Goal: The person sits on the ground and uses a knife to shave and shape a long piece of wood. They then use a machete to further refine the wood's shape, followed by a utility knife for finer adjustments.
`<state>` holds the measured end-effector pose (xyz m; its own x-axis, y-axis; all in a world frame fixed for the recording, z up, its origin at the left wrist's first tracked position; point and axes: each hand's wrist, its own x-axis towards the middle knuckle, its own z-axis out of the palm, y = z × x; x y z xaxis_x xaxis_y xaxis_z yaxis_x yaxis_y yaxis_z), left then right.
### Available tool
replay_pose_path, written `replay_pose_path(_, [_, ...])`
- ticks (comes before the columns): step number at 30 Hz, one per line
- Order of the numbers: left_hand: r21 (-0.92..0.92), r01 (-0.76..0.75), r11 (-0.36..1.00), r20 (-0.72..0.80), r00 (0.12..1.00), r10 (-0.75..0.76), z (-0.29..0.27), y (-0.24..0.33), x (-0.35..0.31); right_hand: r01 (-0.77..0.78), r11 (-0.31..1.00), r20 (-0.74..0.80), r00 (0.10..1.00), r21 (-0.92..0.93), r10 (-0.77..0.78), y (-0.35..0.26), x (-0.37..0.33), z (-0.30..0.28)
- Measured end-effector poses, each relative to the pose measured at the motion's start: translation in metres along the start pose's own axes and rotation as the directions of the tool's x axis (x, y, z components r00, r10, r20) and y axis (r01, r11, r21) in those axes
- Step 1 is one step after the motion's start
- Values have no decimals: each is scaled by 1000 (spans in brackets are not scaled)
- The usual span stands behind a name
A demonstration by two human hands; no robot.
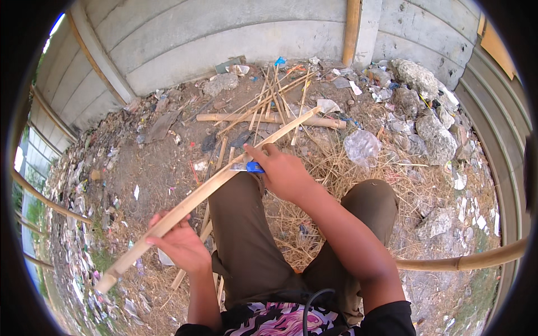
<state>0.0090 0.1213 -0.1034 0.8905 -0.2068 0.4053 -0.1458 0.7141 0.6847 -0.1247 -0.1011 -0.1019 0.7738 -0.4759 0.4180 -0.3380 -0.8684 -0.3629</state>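
Note:
A long split bamboo strip (196,197) slants across my lap, its lower end to the left and its far end up to the right. My left hand (184,247) is closed round its lower part, with the thumb along the near side. Around a blue utility knife (255,167), my right hand (287,175) is closed at the strip's middle. The knife's blade points left and lies against or just under the strip; exact contact cannot be told. My right index finger and thumb are near the strip's edge there.
Thin bamboo strips (273,95) lie crossed over a thicker bamboo pole (330,122) ahead. Shavings (330,168) and a clear plastic bag (362,147) cover ground before my knees. Rubble (436,139) sits right, below a concrete wall (235,39). Another pole (465,262) juts in from the right.

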Motion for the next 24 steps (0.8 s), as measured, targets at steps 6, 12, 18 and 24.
replay_pose_path(6, [101, 130, 986, 17, 991, -133, -28, 2, -34, 92, 983, -122, 986, -161, -112, 0, 5, -3])
replay_pose_path(12, [21, 612, 790, -46, 790, -611, -42, 13, -54, 80, 993, -66, 994, -85, -86, -3, 11, -10])
replay_pose_path(18, [244, 742, 625, 323, 546, -773, 5, 75, -48, 94, 993, -91, 991, -77, -100, -5, 9, -12])
replay_pose_path(24, [577, -760, 299, 816, 528, -234, 60, 84, -9, 115, 988, -104, 987, -105, -126, 3, 6, -8])
